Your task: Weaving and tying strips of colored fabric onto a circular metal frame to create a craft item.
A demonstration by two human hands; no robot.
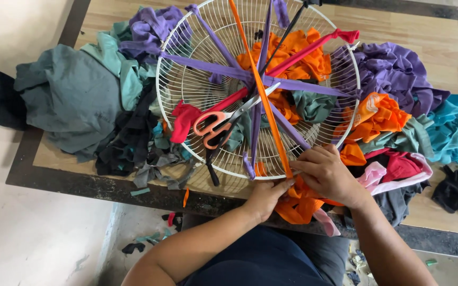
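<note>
Head view: both hands meet at the near rim of a white wire fan guard [186, 90]. Left hand [265, 197]: fingers curled together, tips pinching the lower end of an orange cloth strip [255, 79] where it crosses the rim. Right hand [328, 173]: fingers bent and close together, resting on the rim just beside the left fingertips, touching the same strip end. The strip runs from the fingers straight across the guard to its far rim, passing over the centre. Purple strips [213, 66] and a red strip [303, 53] cross the same centre like spokes. Orange-handled scissors [221, 123] lie on the guard left of the strip, apart from both hands. Bunched orange cloth [298, 206] sits directly under the hands at the worktop [441, 47] edge. Piles of loose cloth surround the guard: grey-green cloth [70, 95] at left, purple cloth [398, 74] and teal cloth [451, 132] at right.
</note>
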